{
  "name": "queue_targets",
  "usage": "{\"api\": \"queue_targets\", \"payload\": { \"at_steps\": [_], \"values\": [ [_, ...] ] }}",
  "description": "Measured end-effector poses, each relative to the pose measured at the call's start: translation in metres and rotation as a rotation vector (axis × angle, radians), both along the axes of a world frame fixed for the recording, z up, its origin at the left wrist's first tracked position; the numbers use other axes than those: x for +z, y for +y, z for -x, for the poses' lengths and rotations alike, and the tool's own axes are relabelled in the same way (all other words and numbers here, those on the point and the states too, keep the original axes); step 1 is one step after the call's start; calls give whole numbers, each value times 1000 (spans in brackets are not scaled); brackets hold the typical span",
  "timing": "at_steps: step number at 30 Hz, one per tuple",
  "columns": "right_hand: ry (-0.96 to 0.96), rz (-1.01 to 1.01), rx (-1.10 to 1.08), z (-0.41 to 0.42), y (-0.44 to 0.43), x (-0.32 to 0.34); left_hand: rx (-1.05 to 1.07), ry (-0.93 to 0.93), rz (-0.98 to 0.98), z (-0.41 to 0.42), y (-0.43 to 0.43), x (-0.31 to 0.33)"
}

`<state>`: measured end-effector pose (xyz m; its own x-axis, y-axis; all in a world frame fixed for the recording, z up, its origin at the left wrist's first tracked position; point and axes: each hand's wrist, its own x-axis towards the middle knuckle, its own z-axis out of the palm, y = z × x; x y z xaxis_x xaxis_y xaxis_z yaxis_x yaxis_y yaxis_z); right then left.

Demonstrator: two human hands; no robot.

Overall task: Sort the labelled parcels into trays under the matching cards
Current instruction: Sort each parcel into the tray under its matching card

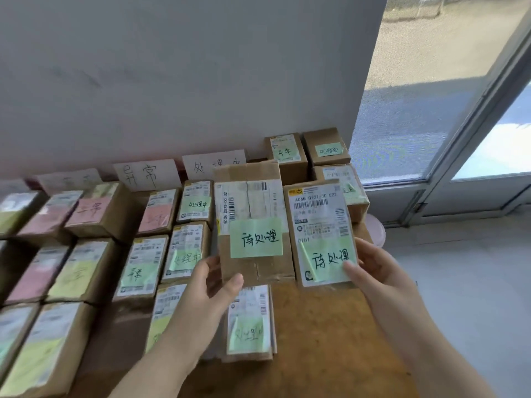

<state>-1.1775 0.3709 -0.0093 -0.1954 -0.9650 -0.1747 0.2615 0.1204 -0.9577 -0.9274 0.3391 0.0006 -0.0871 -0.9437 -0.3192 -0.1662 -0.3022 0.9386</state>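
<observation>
Fingers (230, 285) of the left hand (209, 285) and right hand (373, 271) are each gripping a parcel, left parcel (253, 222) and right parcel (321, 234), green notes facing up for reading against the cards (214, 165) beyond the fingertips

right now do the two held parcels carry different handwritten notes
No, the left hand parcel and right hand parcel both show 待处理.

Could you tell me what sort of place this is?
Probably an informal parcel-sorting corner indoors: rows of labelled cardboard parcels on a wooden table, handwritten cards against the wall, and a glass door alongside.
</observation>
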Motion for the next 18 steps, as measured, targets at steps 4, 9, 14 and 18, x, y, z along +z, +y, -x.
{"api": "queue_targets", "payload": {
  "at_steps": [4, 9, 14, 18],
  "values": [
    [30, 18, -46, -64, 18, 8, -16, -14, 29, -59, 13, 7],
    [7, -18, -31, -148, 43, 8, -31, -27, 1, -140, 31, 6],
    [-37, -35, -35, -213, 61, 8, -35, -50, -44, -203, 47, 0],
    [4, -89, 17, -244, 71, 9, 19, -50, -73, -235, 60, 2]
  ]
}}
